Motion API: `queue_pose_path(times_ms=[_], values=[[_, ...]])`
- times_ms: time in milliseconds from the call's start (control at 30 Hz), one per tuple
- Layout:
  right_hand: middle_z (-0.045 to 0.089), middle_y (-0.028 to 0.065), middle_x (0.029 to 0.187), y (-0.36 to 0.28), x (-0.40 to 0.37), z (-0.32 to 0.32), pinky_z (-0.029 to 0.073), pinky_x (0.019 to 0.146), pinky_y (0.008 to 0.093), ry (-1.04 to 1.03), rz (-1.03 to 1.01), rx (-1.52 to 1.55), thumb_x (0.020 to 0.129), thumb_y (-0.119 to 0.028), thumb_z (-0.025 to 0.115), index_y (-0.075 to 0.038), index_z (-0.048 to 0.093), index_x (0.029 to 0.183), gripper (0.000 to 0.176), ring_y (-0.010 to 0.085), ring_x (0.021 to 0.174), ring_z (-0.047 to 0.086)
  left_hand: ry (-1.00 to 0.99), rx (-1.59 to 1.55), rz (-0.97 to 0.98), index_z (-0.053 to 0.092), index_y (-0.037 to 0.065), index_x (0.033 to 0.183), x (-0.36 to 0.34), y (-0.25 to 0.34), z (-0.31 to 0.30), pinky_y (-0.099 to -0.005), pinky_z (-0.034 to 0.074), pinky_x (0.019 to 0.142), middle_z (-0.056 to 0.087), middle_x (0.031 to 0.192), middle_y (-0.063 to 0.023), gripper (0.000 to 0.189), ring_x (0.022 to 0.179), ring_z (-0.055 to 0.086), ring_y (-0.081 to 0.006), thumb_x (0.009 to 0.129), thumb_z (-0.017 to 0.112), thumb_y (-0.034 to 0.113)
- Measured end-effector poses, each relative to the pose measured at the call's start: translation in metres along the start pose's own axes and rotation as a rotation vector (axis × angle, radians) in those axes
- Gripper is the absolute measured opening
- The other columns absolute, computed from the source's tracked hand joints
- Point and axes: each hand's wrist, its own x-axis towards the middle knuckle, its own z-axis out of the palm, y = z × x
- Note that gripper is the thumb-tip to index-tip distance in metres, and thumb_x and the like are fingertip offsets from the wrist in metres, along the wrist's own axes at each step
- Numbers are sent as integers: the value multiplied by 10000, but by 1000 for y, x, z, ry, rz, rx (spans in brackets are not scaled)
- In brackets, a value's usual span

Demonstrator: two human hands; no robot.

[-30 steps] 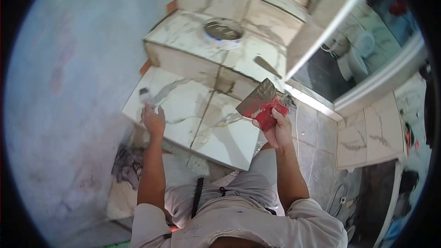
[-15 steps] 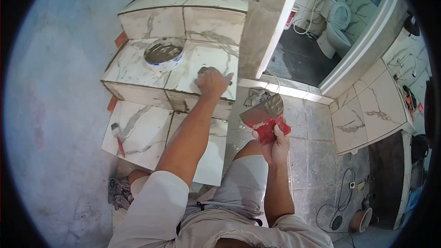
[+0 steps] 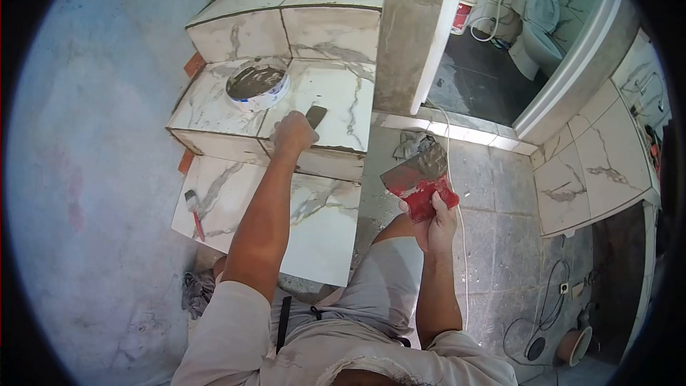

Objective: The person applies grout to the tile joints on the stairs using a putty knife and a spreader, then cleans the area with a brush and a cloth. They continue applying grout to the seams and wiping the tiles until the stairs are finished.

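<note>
My left hand [image 3: 294, 132] is closed around a small putty knife [image 3: 316, 116], its grey blade pointing to the right over the white marbled tile step [image 3: 339, 93]. Most of its handle is hidden by the fingers. Beside that hand, a round white tub [image 3: 259, 86] of grey mortar stands on the same step. In my right hand [image 3: 437, 225] is a wide red-handled scraper [image 3: 421, 189], held above the floor. Grey mortar [image 3: 432, 162] is heaped on the far right part of its blade.
A red-handled paintbrush [image 3: 194, 214] lies on the lower step. Crumpled cloth [image 3: 413, 144] rests on the floor near the doorway sill. A white hose [image 3: 464, 257] runs along the grey floor tiles at right. Through the doorway are a toilet [image 3: 536, 39] and a bucket [image 3: 463, 16].
My left hand has moved left and nearer to me along the step edge, and the putty knife blade now shows on its right. The right hand still holds the mortar-laden scraper.
</note>
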Motion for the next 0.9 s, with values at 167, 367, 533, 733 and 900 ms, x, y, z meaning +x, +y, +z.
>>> queue_pose_path(times_ms=[167, 367, 533, 733, 900], values=[[594, 147, 1105, 8, -1, 12, 597, 778, 420, -5, 16, -14, 974, -130, 494, -11, 444, 1272, 325, 256, 981, 636, 208, -125, 53, 575, -97, 1062, 14, -42, 28, -445, 467, 952, 641, 1083, -253, 550, 1130, 531, -385, 628, 772, 179], [595, 144, 1100, 16, 1, 30, 597, 783, 414, -23, 31, -16, 975, -124, 492, -4, 444, 1263, 316, 250, 988, 632, 265, -337, 57, 577, -82, 1038, 13, -70, 40, -424, 501, 851, 646, 958, -227, 466, 938, 591, -381, 663, 753, 132], [585, 140, 1170, 23, 6, 29, 560, 848, 440, -160, -16, -80, 968, -105, 498, 7, 450, 1282, 336, 253, 1043, 616, -363, -1299, 141, 555, 1, 1062, -38, -101, 29, -276, 442, 509, 633, 914, -114, 295, 583, 550, -144, 794, 673, 43], [532, 178, 1342, 16, 29, 74, 421, 975, 459, -798, -615, -810, 908, -75, 554, -138, 549, 1312, 409, 349, 1218, 484, -835, -1573, 379, 512, 4, 1135, -148, -112, -1, -203, 357, 444, 631, 877, -96, 348, 500, 474, -82, 856, 682, 125], [507, 125, 1397, 5, 22, 119, 430, 968, 461, -1179, -845, -1091, 821, -175, 630, -217, 631, 1247, 428, 349, 1171, 502, -935, -1535, 452, 544, 17, 1094, -177, -124, -20, -192, 303, 408, 640, 842, -80, 249, 477, 428, -50, 964, 584, 225]])
